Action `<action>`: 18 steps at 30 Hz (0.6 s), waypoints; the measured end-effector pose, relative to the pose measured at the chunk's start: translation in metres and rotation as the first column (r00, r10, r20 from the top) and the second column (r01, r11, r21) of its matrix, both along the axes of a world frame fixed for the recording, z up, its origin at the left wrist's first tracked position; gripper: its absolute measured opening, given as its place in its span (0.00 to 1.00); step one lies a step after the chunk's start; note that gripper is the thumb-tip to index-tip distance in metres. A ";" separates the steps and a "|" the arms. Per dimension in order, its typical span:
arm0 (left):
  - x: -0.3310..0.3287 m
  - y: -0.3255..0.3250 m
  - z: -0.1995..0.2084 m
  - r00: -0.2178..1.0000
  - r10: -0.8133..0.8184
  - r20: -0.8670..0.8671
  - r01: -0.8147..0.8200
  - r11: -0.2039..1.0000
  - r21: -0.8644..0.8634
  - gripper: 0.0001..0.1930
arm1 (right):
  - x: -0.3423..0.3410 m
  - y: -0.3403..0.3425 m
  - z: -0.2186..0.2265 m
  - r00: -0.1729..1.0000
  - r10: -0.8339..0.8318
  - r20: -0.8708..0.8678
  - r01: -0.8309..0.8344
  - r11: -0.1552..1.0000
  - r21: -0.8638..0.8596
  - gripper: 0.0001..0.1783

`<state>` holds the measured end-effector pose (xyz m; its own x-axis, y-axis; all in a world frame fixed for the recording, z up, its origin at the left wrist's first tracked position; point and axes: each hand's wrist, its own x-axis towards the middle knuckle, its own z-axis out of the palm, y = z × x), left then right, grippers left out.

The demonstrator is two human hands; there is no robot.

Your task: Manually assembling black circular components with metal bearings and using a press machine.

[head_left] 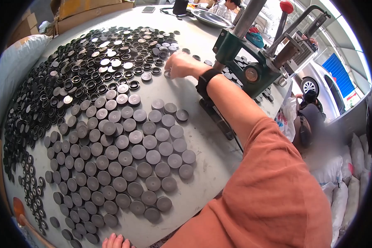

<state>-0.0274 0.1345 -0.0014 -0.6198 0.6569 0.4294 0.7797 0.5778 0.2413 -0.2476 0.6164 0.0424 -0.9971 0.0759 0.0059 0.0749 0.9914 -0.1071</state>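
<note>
My right hand [181, 66] reaches across the table, its fingers bent down and closed at a small dark round cap [167, 73] on the tabletop. A black band circles that wrist. Left of it spreads a wide heap of black ring-shaped caps [91, 78], with shiny silver discs among them. Nearer to me, many flat grey round caps [128, 155] lie in loose rows, smooth face up. Only the fingertips of my left hand [116, 241] show at the bottom edge, stretched out beside the nearest grey caps and holding nothing visible.
A green hand press [246, 68] with a red-knobbed lever [286, 7] stands right of my forearm, more discs behind it. Small rings with pale centres [31, 186] lie at left. A metal tray [211, 18], white sack [18, 74] and cardboard boxes [87, 16] border the table. People are beyond.
</note>
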 end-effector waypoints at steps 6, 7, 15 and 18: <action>-0.001 0.001 0.001 1.000 -0.007 -0.014 0.007 1.000 -0.002 0.09 | -0.010 0.019 0.017 0.898 -0.433 -0.082 0.432 0.901 -0.027 0.15; 0.000 0.001 0.001 1.000 -0.001 -0.012 0.001 1.000 -0.006 0.09 | -0.013 0.021 0.013 0.898 -0.432 -0.082 0.431 0.902 -0.029 0.15; -0.001 0.001 0.001 1.000 -0.011 -0.019 0.011 1.000 -0.010 0.09 | -0.037 0.035 -0.031 0.930 -0.368 0.023 0.368 0.927 -0.072 0.21; 0.000 0.002 0.002 1.000 -0.002 -0.015 0.002 1.000 -0.011 0.09 | -0.038 0.034 -0.029 0.920 -0.392 -0.029 0.389 0.918 -0.076 0.18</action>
